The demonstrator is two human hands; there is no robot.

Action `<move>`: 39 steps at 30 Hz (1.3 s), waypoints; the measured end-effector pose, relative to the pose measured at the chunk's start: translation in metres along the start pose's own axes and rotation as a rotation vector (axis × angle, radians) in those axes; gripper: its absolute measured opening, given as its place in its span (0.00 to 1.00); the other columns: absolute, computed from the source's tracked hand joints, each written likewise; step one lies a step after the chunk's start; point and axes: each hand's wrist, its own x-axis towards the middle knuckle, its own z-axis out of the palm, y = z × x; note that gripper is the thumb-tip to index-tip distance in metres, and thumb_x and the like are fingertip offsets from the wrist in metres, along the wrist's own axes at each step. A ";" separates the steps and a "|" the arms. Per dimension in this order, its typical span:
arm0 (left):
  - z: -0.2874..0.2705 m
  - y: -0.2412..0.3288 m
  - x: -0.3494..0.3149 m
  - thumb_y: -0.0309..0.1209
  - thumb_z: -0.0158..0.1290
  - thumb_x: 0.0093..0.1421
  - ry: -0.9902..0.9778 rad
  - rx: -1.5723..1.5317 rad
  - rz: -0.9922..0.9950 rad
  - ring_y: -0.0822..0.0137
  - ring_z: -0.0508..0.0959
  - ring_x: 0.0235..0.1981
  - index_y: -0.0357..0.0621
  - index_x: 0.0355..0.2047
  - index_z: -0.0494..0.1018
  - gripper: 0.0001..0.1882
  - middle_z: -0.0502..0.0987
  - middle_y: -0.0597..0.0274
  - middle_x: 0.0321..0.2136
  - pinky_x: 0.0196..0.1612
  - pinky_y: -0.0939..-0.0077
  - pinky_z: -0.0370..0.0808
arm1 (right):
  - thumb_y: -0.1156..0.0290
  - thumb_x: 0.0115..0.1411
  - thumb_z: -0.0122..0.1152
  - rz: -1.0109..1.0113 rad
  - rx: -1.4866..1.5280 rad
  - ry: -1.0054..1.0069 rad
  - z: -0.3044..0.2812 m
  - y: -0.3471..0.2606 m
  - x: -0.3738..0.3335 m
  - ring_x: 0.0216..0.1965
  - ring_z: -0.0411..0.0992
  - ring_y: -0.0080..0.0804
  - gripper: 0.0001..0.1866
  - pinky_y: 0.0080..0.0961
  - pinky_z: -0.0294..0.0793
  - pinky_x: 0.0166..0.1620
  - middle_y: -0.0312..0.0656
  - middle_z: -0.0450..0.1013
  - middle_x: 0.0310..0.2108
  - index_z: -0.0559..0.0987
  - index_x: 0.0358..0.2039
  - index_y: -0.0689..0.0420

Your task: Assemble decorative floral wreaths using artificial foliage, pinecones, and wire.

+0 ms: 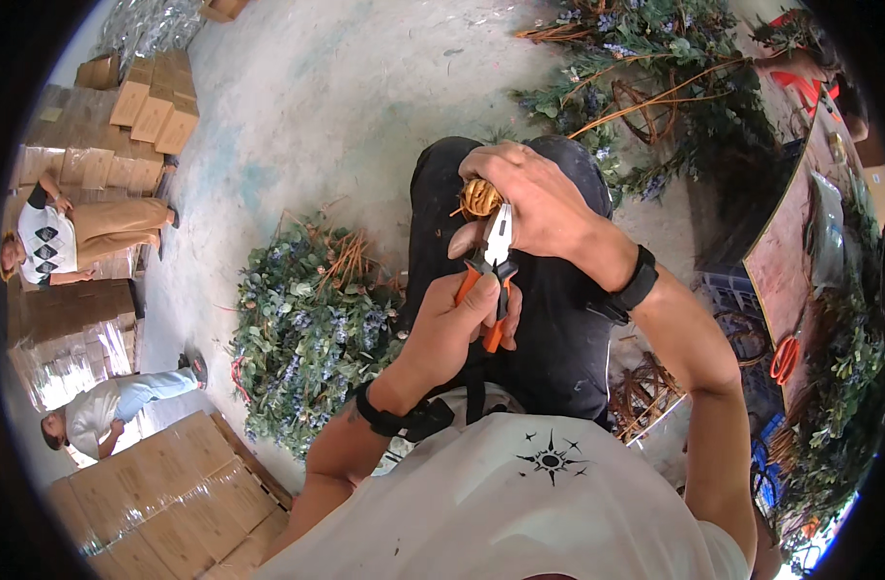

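Note:
My left hand (449, 320) is wrapped round a pair of pliers (499, 235) with orange and black handles, its silver jaws pointing away from me. My right hand (534, 198) curls over a small golden-brown coiled bundle (480, 198) that looks like wound wire or vine stem. The jaw tips lie beside this bundle, close against my right palm; whether they touch it I cannot tell. Both hands are above my dark trousers, between the knees. Part of the bundle is hidden under my right fingers.
A heap of leafy stems with blue berries (312, 329) lies on the floor at left, another pile of greenery (655, 58) at far right. Red-handled scissors (785, 360) rest on the table (785, 251) at right. Two people and stacked cartons (172, 503) are at left.

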 end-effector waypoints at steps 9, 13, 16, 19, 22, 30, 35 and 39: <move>-0.010 0.009 0.003 0.49 0.45 0.77 -0.020 -0.046 0.014 0.69 0.76 0.23 0.42 0.23 0.66 0.28 0.77 0.56 0.28 0.27 0.76 0.72 | 0.57 0.52 0.73 0.012 0.116 -0.021 0.007 0.002 0.021 0.38 0.79 0.55 0.18 0.45 0.80 0.42 0.50 0.79 0.32 0.80 0.33 0.57; -0.013 0.014 0.002 0.48 0.47 0.76 -0.048 -0.080 -0.050 0.70 0.75 0.23 0.39 0.29 0.70 0.25 0.76 0.58 0.25 0.27 0.77 0.72 | 0.60 0.50 0.74 -0.027 0.147 -0.040 0.009 0.010 0.027 0.33 0.79 0.52 0.16 0.42 0.79 0.37 0.49 0.78 0.28 0.80 0.32 0.57; -0.012 0.011 0.001 0.48 0.49 0.75 -0.038 -0.158 -0.083 0.71 0.75 0.22 0.36 0.33 0.73 0.24 0.75 0.59 0.25 0.28 0.78 0.71 | 0.69 0.51 0.76 -0.045 0.162 -0.096 0.011 0.019 0.026 0.27 0.78 0.46 0.14 0.37 0.77 0.32 0.43 0.77 0.25 0.79 0.34 0.56; -0.014 0.008 0.005 0.48 0.52 0.74 -0.075 -0.199 -0.098 0.72 0.74 0.22 0.35 0.34 0.73 0.24 0.75 0.61 0.24 0.27 0.78 0.71 | 0.75 0.49 0.75 -0.035 0.243 -0.087 0.011 0.024 0.025 0.25 0.78 0.41 0.12 0.32 0.76 0.30 0.43 0.77 0.24 0.79 0.33 0.57; -0.016 0.009 -0.002 0.47 0.53 0.72 -0.072 -0.072 -0.093 0.72 0.73 0.21 0.36 0.33 0.74 0.23 0.74 0.62 0.23 0.27 0.78 0.69 | 0.75 0.50 0.73 -0.008 0.198 -0.095 0.001 0.023 0.033 0.24 0.78 0.40 0.10 0.32 0.76 0.30 0.43 0.77 0.23 0.79 0.31 0.58; -0.043 0.024 -0.019 0.46 0.56 0.69 -0.035 0.296 -0.041 0.76 0.72 0.20 0.39 0.26 0.74 0.22 0.72 0.67 0.19 0.25 0.80 0.66 | 0.70 0.51 0.73 0.040 0.175 -0.120 0.012 0.017 0.031 0.24 0.77 0.41 0.10 0.33 0.76 0.31 0.44 0.76 0.22 0.79 0.28 0.60; -0.056 0.032 -0.018 0.42 0.57 0.69 -0.065 0.338 -0.114 0.76 0.72 0.21 0.39 0.28 0.74 0.18 0.73 0.68 0.19 0.27 0.77 0.69 | 0.71 0.48 0.79 0.043 0.087 -0.127 0.003 0.007 0.016 0.27 0.78 0.41 0.15 0.34 0.77 0.34 0.42 0.78 0.27 0.80 0.33 0.57; -0.069 0.030 -0.008 0.46 0.60 0.68 -0.102 0.532 -0.057 0.75 0.71 0.21 0.38 0.30 0.74 0.22 0.72 0.67 0.20 0.26 0.74 0.69 | 0.71 0.44 0.84 -0.043 0.075 -0.043 0.004 0.011 0.012 0.30 0.79 0.41 0.21 0.34 0.78 0.35 0.40 0.80 0.28 0.79 0.35 0.57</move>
